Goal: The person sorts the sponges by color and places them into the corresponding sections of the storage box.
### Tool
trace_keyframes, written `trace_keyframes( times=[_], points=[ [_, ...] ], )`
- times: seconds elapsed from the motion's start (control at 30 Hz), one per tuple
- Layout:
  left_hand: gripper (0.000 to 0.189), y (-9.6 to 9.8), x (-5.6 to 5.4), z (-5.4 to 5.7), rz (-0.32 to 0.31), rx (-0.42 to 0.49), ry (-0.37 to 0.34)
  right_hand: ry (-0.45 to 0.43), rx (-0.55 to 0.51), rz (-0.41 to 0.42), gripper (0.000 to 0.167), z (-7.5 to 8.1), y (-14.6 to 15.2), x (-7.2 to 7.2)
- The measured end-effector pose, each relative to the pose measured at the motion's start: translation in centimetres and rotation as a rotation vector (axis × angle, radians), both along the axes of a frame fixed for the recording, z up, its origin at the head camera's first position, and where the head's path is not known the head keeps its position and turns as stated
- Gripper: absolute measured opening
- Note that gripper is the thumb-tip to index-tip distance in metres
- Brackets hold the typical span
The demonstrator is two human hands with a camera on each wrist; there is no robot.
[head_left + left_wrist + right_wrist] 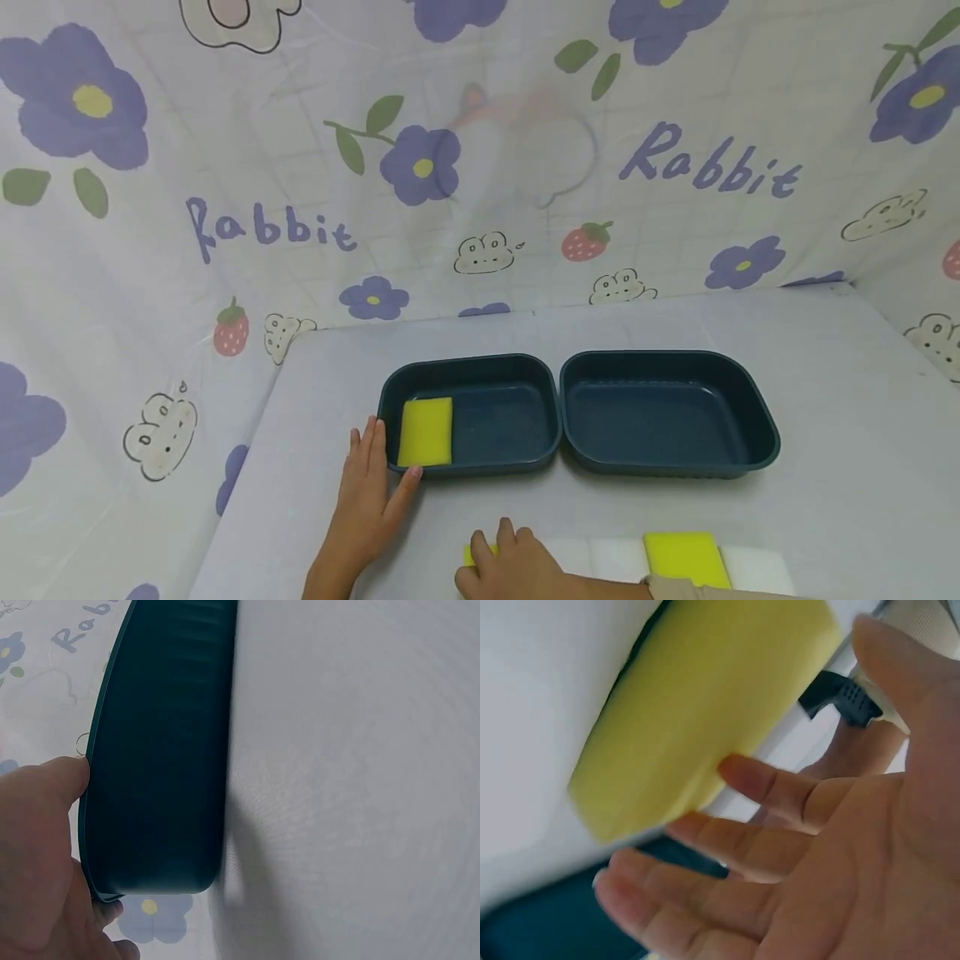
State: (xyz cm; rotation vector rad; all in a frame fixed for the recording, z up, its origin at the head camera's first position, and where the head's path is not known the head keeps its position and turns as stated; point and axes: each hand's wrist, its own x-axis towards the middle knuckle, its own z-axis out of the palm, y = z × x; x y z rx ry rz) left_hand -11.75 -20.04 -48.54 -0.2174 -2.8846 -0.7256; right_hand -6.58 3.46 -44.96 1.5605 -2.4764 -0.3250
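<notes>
My left hand (pixel 367 500) rests at the left end of a dark teal plastic bin (pixel 502 421). Its fingers lie along the outer side, and the thumb touches the near rim. Inside that bin, against the left end, lies a yellow sponge (pixel 426 432). Near the front of the table my right hand (pixel 517 567) reaches over another yellow sponge (pixel 705 712), largely covered by the hand in the head view. The right wrist view shows fingertips touching this sponge's edge, fingers extended and the thumb apart.
A second teal bin (pixel 660 417) stands against the first one's right side, with no sponge in it. Right of my right hand, a row holds white pieces (pixel 615 554) and a yellow sponge (pixel 686 558). Behind the table (pixel 847 467) hangs a printed cloth (pixel 525 167).
</notes>
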Motion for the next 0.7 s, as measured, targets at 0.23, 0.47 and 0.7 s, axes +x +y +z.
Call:
trace_keyframes(
  times=[0.23, 0.47, 0.7],
  points=[
    [0.084, 0.0, 0.0, 0.0, -0.002, 0.014, 0.007, 0.327, -0.311, 0.046, 0.046, -2.9, 0.1, 0.5],
    [0.085, -0.1, -0.1, -0.1, -0.001, 0.006, 0.012, 0.133, -0.29, 0.049, 0.031, -1.8, 0.0, 0.3],
    [0.084, 0.0, 0.0, -0.1, 0.002, 0.018, 0.007, -0.046, -0.155, 0.009, 0.028, 1.2, 0.0, 0.1]
  ],
)
